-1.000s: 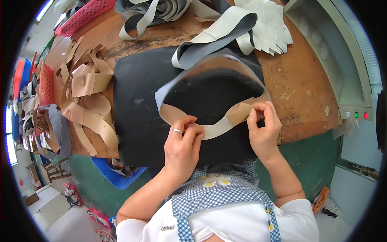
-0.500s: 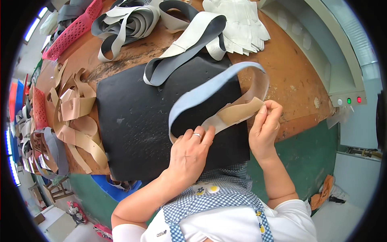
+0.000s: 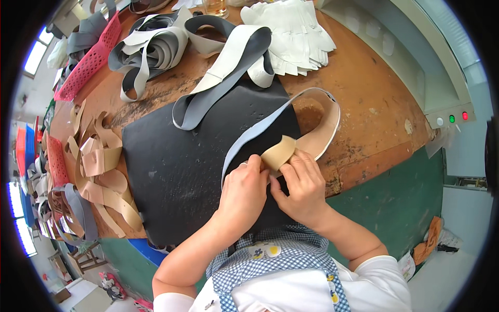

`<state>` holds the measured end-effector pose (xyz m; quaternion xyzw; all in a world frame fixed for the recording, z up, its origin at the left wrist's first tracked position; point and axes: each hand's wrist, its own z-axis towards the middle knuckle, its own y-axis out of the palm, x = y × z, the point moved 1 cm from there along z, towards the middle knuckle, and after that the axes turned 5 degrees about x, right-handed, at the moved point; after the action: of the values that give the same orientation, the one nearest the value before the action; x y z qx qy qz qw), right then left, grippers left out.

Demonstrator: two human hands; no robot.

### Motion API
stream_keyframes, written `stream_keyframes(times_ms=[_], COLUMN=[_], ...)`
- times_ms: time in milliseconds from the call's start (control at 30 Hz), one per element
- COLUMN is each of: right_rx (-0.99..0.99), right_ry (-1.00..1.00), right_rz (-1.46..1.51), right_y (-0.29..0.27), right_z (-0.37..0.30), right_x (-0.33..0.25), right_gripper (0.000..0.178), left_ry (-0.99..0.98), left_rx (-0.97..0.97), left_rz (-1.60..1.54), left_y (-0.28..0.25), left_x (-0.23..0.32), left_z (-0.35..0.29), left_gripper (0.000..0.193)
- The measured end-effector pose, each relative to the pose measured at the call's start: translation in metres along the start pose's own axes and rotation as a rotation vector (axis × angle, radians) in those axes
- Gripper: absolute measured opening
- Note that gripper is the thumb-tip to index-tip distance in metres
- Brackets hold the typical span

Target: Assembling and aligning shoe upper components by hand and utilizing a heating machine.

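Note:
In front of me a long strip (image 3: 321, 136), light blue on one face and pinkish tan on the other, stands on edge in a wide loop. My left hand (image 3: 243, 188) is closed on the strip near its lower edge, a ring on one finger. A yellowish-tan end piece (image 3: 280, 152) curls up between my hands. Fingers of my right hand (image 3: 303, 190) press this piece from the right, with the thumb lower down near my left fingers. Where the pieces meet is hidden under my fingertips. Beneath lies a black mat (image 3: 166, 171).
Tan strips (image 3: 101, 161) lie heaped on the wooden table's left side. A grey-and-white strip (image 3: 223, 73) overlaps the mat's far edge. Beyond are a rolled strip (image 3: 158, 49), stacked white pieces (image 3: 291, 36) and a pink basket (image 3: 91, 60). A machine with lit buttons (image 3: 452, 119) stands right.
My right hand has moved left and down, close to my left hand, carrying the tan end, which now curls upward. The head view has shifted slightly.

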<state>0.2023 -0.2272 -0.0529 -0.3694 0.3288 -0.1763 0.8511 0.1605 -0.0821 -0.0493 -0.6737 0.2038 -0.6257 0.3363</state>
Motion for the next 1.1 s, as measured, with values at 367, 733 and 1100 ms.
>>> stream_keyframes(times_ms=[367, 733, 1100], right_rx=[0.041, -0.064, -0.175], right_ry=[0.126, 0.076, -0.046], right_rz=[0.155, 0.209, 0.018], right_y=[-0.008, -0.016, -0.009], right_z=[-0.001, -0.017, -0.016], right_x=[0.02, 0.019, 0.019], right_gripper=[0.02, 0.034, 0.049], left_ry=[-0.259, -0.352, -0.004], left_rx=[-0.086, -0.156, -0.102], left_rz=[-0.144, -0.261, 0.063], left_y=[-0.011, -0.019, -0.014], left_x=[0.001, 0.001, 0.019], left_z=[-0.002, 0.007, -0.005], left_gripper=[0.013, 0.029, 0.011])
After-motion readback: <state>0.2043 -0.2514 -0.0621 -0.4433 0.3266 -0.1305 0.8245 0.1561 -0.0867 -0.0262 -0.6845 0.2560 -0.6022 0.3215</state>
